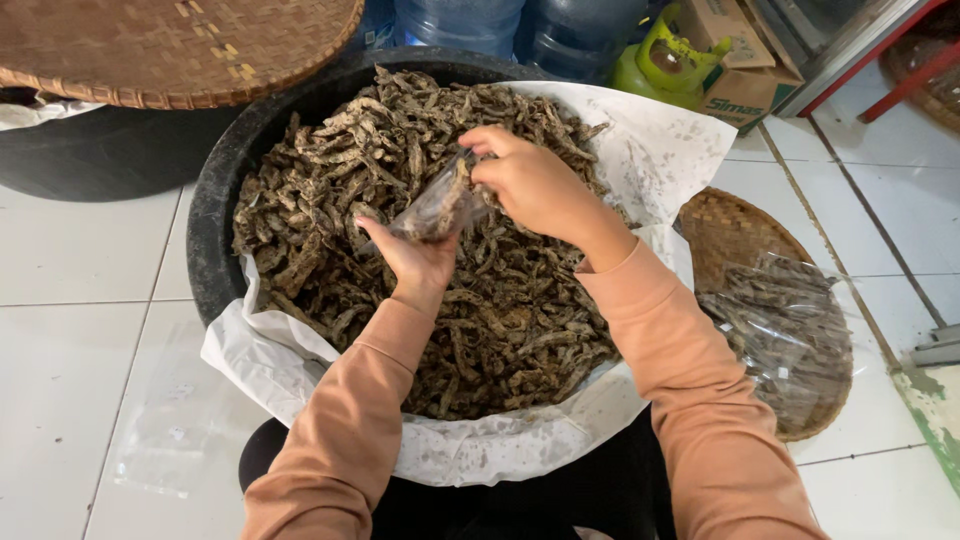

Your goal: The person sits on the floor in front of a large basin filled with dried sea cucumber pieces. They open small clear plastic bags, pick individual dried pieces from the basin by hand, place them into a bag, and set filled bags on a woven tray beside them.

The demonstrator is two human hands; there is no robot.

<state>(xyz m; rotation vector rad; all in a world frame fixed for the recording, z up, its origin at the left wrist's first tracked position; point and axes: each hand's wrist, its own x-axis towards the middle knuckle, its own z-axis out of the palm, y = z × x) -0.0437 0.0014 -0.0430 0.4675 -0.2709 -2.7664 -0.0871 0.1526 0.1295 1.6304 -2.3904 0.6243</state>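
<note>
White floor tiles [70,260] fill the left and right of the frame, and a large black tub [215,215] is set on them at the centre. The tub is lined with white paper [650,150], and a heap of dark, dried, strip-like snack pieces [500,320] is piled on that paper; what exactly the pieces are cannot be made out.

A small clear plastic bag [435,205] is held above the heap, just left of centre. It is gripped from below by the left hand [415,260], whose fingers are mostly hidden behind the bag. The right hand [530,180] is closed around the bag's upper end, fingers curled at its mouth; whether pieces are pinched there cannot be told. The 2 hands are close together, both clamped on the bag. Both arms are covered by peach-coloured sleeves [680,350].

At the right of the frame a round woven tray [725,225] is partly covered by filled clear bags [785,330], their contents blurred by glare. At the lower left an empty clear bag [170,420] lies flat on the floor, barely visible. A second woven tray [180,45] is cut off at the upper left, resting on another black tub [100,150]. Along the top edge, blue water bottles [460,20], a green gas cylinder [665,55] and a cardboard box [740,75] are only partly seen.
</note>
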